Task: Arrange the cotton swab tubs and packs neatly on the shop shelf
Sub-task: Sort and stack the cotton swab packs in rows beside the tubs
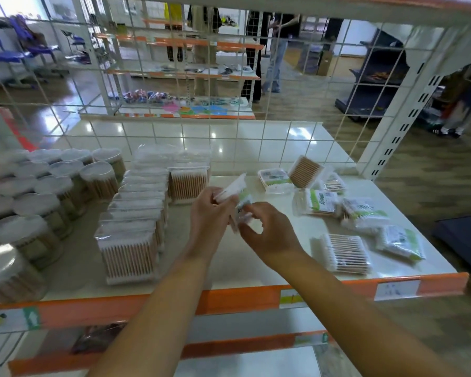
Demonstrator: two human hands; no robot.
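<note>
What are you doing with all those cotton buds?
A person is tidying cotton swabs on a shop shelf. Both hands hold a small swab pack above the shelf: the left hand grips it and the right hand pinches its lower end. Round tubs already stand in rows on the left, square packs are lined up beside them, and loose packs lie scattered on the right, not yet sorted.

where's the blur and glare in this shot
Head view: motion blur smears the pack held between the left hand and right hand; ceiling lights glare off the white shelf behind the mesh; wide-angle distortion bows the shelf's orange front edge.
</note>
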